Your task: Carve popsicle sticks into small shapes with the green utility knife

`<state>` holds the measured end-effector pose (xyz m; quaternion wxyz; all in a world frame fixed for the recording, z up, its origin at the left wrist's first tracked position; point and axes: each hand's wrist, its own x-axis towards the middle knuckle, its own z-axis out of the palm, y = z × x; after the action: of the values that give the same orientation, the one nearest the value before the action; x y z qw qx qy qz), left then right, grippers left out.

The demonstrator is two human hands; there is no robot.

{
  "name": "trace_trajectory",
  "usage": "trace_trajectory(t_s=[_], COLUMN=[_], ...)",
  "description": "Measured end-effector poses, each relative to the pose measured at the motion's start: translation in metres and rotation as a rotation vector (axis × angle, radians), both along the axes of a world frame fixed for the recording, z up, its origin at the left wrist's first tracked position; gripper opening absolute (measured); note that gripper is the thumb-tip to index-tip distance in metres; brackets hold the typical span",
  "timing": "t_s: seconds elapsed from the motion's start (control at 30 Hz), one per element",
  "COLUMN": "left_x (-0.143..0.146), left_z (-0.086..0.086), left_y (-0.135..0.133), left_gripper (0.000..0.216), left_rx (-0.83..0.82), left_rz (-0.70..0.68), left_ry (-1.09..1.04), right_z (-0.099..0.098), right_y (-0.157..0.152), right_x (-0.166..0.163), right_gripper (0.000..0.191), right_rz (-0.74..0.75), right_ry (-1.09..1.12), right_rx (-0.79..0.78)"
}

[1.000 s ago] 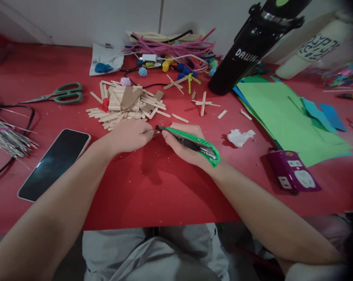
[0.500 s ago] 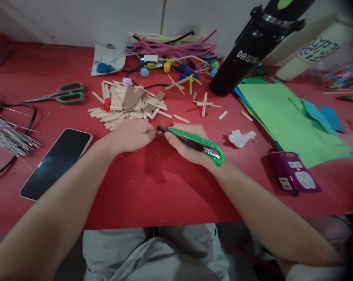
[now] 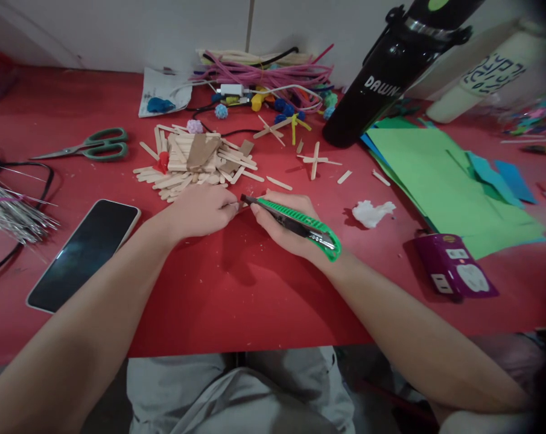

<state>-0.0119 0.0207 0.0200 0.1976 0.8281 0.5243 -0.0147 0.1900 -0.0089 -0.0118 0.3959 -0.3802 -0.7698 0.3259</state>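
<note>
My right hand is closed around a green utility knife, whose blade tip points left at my left fingertips. My left hand lies on the red table with its fingers curled, pinching a small wooden piece that barely shows beside the blade. Just behind both hands sits a heap of wooden craft sticks with a brown cardboard strip on top.
A phone lies left of my left arm, with scissors and silver wires farther left. A black bottle, green paper sheets, a purple power adapter, a white crumpled scrap and pipe cleaners fill the right and back.
Nothing has visibly changed apart from slight camera shifts; both hands stay in place with the knife tip at the left fingertips.
</note>
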Motion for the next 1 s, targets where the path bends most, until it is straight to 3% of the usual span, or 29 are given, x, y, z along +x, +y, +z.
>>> trace_trajectory(t_s=[0.23,0.47,1.0], left_x=[0.002,0.003,0.002], left_z=[0.002,0.004,0.000], left_y=[0.001,0.000,0.002], left_gripper=[0.035,0.035,0.035], left_rx=[-0.025,-0.032,-0.032], left_rz=[0.036,0.065,0.070], left_ry=[0.013,0.038,0.003], right_z=[0.004,0.011,0.009], right_y=[-0.001,-0.003,-0.002], right_x=[0.004,0.009,0.008], right_gripper=[0.041,0.040,0.038], right_rz=[-0.226,-0.084,-0.107], right_ry=[0.011,-0.069,-0.067], right_rx=[-0.062,-0.093,-0.019])
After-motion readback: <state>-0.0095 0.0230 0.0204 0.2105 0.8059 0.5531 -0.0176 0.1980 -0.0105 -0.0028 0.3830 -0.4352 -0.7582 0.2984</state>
